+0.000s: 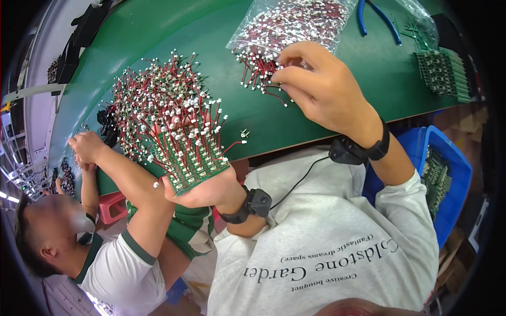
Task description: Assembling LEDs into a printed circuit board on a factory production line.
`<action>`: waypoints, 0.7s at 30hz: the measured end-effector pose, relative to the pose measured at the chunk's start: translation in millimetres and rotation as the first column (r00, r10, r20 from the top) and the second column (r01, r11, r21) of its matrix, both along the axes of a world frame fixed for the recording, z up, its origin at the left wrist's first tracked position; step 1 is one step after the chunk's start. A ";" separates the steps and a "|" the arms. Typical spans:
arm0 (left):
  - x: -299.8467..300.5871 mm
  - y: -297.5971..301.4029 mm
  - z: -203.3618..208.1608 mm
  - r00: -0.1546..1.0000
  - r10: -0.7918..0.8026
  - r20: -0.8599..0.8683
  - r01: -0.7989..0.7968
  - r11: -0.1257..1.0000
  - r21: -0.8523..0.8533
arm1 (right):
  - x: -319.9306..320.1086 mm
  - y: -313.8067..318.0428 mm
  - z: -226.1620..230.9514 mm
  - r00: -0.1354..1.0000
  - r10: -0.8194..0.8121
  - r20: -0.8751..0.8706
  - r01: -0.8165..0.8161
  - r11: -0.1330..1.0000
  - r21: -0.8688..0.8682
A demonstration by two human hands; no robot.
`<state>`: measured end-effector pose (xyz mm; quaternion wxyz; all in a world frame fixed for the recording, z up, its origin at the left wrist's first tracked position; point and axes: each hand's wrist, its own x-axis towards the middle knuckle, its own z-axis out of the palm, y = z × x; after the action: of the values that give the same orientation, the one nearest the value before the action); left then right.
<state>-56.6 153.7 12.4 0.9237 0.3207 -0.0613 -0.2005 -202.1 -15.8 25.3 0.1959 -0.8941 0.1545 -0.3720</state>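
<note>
My left hand (203, 190) supports a green circuit board panel (196, 171) from below, fingers wrapped round its edge. Rows of short red wires with white plugs (182, 138) stand up from the panel. Over a small heap of red wires with white connectors (257, 71) my right hand (324, 87) is closed, thumb and fingertips drawn together. What sits between those fingertips is too small and hidden to make out. Behind it lies a clear plastic bag (295, 29) full of the same wires.
A large pile of wired boards (153, 89) spreads across the green table (221, 68) at left. Blue-handled pliers (362, 18) lie at the back. Stacked boards (443, 73) stand at right, above a blue bin (457, 184). A co-worker (118, 263) works at left.
</note>
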 end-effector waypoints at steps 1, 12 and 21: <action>2.4 3.4 -4.5 1.000 -0.002 -0.005 0.002 1.000 -0.007 | 4.2 -0.1 -0.9 1.000 -0.002 -0.005 0.002 1.000 -0.007; 4.6 8.7 -10.0 0.998 -0.036 -0.060 0.030 0.995 -0.096 | 36.1 -10.8 -2.0 0.978 0.097 -0.186 -0.140 0.961 -0.238; 4.3 5.8 -8.5 0.999 -0.028 0.032 0.031 0.995 -0.092 | 48.4 1.4 11.4 0.962 0.265 0.066 -0.273 0.929 0.248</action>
<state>-52.3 159.5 3.9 0.9334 0.2797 -0.0892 -0.2063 -153.7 -14.4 36.7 0.3608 -0.8681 0.0741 -0.3329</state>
